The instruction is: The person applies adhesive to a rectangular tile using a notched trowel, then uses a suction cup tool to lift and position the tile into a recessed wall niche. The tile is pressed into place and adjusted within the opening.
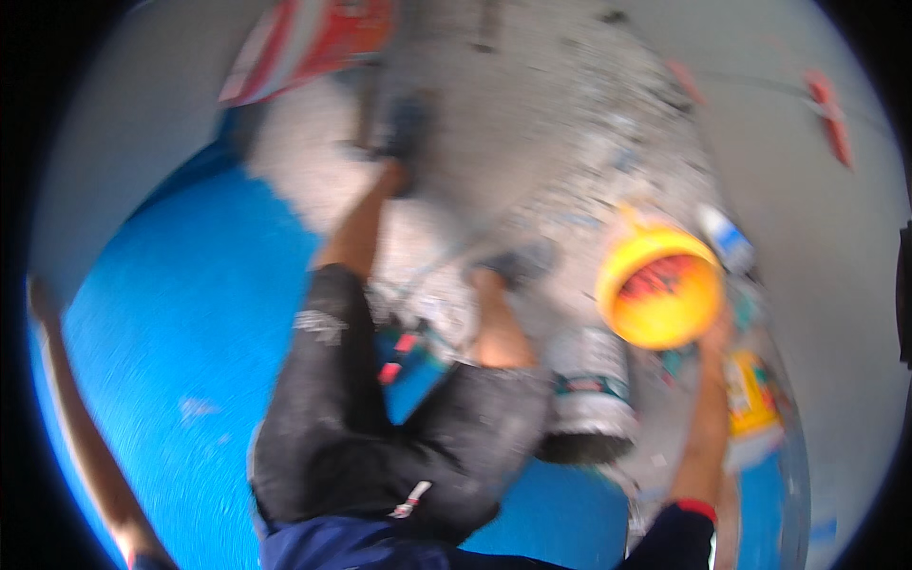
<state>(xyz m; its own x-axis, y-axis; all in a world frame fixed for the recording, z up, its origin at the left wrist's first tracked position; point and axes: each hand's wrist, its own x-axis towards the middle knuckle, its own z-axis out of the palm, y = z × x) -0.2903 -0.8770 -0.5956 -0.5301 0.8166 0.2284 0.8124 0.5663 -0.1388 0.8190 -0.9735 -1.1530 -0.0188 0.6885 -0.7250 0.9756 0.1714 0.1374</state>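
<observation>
My right hand (pixel 719 328) is at the near right rim of a yellow bucket (pixel 692 321) and appears to grip it, though the fingers are blurred. The bucket's mouth faces me, and reddish material shows inside. Far off to the left, my left hand (pixel 41 299) rests at or close to the pale wall beside a blue surface (pixel 180 342). Its fingers are too small and smeared to read. Just left of my right forearm is a white pail (pixel 589 394) with a dark end.
Rubble and dust cover the floor (pixel 541 123). Right of the bucket are a white-and-blue container (pixel 727 237) and a yellow container (pixel 750 394). A red object (pixel 829 119) is against the right wall (pixel 788 57). A red-and-white object (pixel 313 47) stands at the far left. My legs stretch forward.
</observation>
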